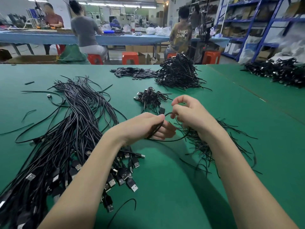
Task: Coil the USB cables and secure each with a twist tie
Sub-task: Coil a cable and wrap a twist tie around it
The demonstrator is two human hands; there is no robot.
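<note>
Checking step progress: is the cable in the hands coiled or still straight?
Coiled: the USB cable forms loops held by the left hand and right hand.

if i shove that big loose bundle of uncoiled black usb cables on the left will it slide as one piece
Probably not. The loose bundle of black USB cables lies splayed and curving, so it looks floppy and should bunch up. Strands cross, so they may tangle and drag. The green table mat might add grip.

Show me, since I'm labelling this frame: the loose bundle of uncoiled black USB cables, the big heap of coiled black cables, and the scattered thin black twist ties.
Loose bundle of uncoiled black USB cables [79, 116], head view, mid-strands.
Big heap of coiled black cables [179, 71], head view, centre.
Scattered thin black twist ties [203, 146], head view, pile's middle.
</note>
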